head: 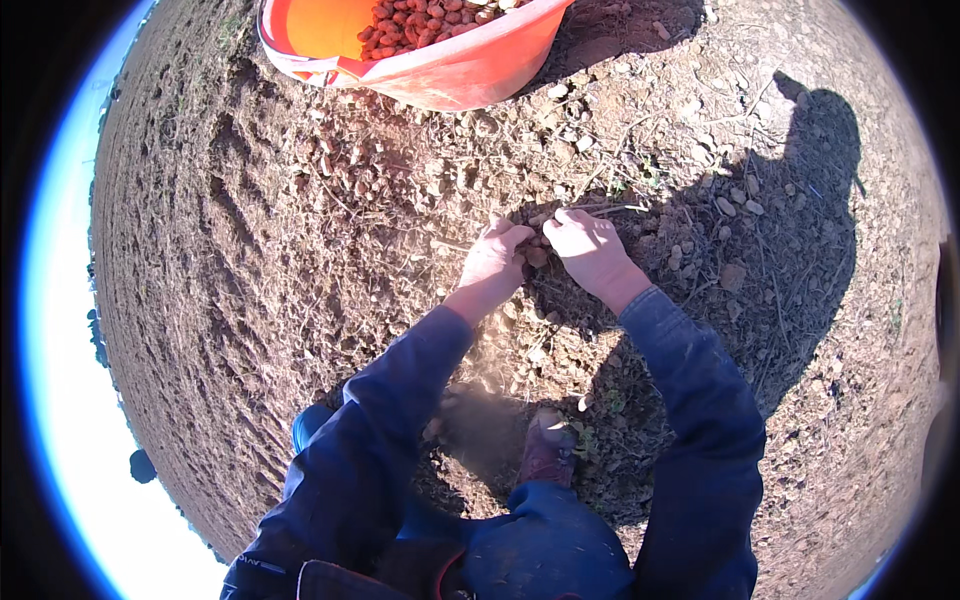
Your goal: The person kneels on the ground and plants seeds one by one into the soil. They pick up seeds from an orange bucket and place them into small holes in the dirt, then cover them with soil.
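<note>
Both my hands are close together above the dry soil, near the middle of the view. My left hand [498, 257] has its thumb and fingers bent around small brownish things, perhaps peanut pods, at a dry plant stem. Just to its right, my right hand [589, 244] is bent with its fingertips by the same stem [604, 209]. What lies between the fingers is small and partly hidden. Pale pods [726, 206] lie on the shaded ground to the right of my hands.
An orange-red plastic tub [457, 75] with peanuts in their shells [420, 26] stands at the top. Clods, dry stalks and small green weeds cover the ground. My shoe [547, 450] is below my hands, beside a drift of dust. My shadow [795, 247] falls to the right.
</note>
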`<state>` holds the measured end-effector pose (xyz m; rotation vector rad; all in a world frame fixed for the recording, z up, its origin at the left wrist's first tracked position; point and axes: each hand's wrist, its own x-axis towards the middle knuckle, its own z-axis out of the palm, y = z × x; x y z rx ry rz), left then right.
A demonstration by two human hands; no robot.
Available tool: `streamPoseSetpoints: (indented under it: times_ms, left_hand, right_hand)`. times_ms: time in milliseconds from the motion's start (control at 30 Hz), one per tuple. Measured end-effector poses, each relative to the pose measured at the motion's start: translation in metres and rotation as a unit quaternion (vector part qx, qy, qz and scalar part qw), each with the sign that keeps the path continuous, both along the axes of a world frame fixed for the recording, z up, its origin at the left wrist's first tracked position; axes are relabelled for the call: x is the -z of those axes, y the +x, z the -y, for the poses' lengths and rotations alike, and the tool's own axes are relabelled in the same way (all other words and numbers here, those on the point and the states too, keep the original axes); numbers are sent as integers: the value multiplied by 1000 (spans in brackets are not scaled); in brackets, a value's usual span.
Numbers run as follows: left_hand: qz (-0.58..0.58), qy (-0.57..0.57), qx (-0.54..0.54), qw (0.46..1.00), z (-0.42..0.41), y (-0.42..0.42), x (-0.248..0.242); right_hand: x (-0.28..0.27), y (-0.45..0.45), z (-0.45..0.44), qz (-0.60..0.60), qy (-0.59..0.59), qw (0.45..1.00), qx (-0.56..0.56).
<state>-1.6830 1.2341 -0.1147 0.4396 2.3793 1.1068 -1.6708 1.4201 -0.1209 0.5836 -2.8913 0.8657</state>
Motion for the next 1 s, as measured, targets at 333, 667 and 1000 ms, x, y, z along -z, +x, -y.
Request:
streamPoseSetpoints:
  times_ms: [333, 667, 1000]
  left_hand:
    - [7, -198, 44, 979, -12, 2, 5]
    - [169, -53, 31, 984, 26, -20, -4]
    - [249, 67, -79, 963, 29, -27, 0]
  right_hand:
    - [14, -33, 24, 40, 31, 998, -42]
    - [-8, -37, -4, 75, -91, 993, 2]
    - [22, -11, 29, 111, -77, 990, -48]
